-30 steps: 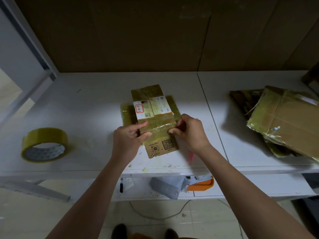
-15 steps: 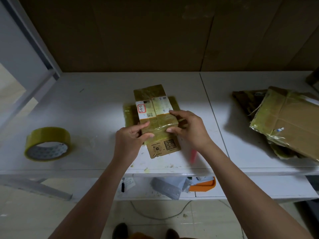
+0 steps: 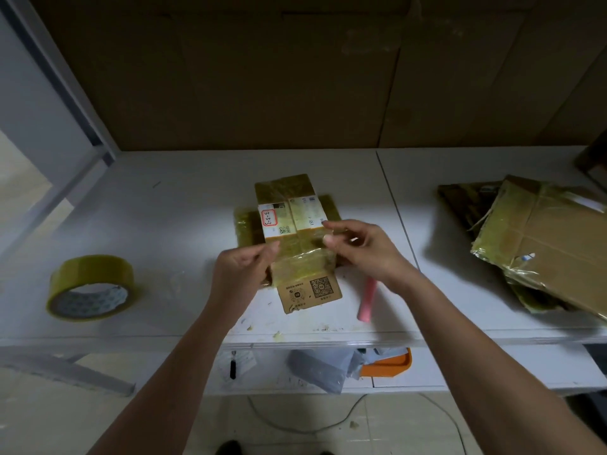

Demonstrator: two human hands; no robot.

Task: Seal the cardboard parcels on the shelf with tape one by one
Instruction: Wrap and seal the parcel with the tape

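A white shelf [image 3: 164, 205] spans the view, backed by brown cardboard sheets [image 3: 249, 77]. At three o'clock, a pile of tape-wrapped flat parcels [image 3: 551, 244] lies well apart from the centre. At centre sits a small cardboard parcel [image 3: 297, 238], wrapped in yellowish tape, resting on a second taped packet beneath it; white labels face up and a printed code shows at its near end. At nine o'clock lies a roll of yellow tape [image 3: 90, 287], tilted. The left hand [image 3: 241, 277] pinches the parcel's left edge with curled fingers. The right hand [image 3: 361, 249] hovers at the right edge, fingers loosely curled; whether it grips tape is unclear. A pink stick-like object [image 3: 368, 300] lies at five o'clock.
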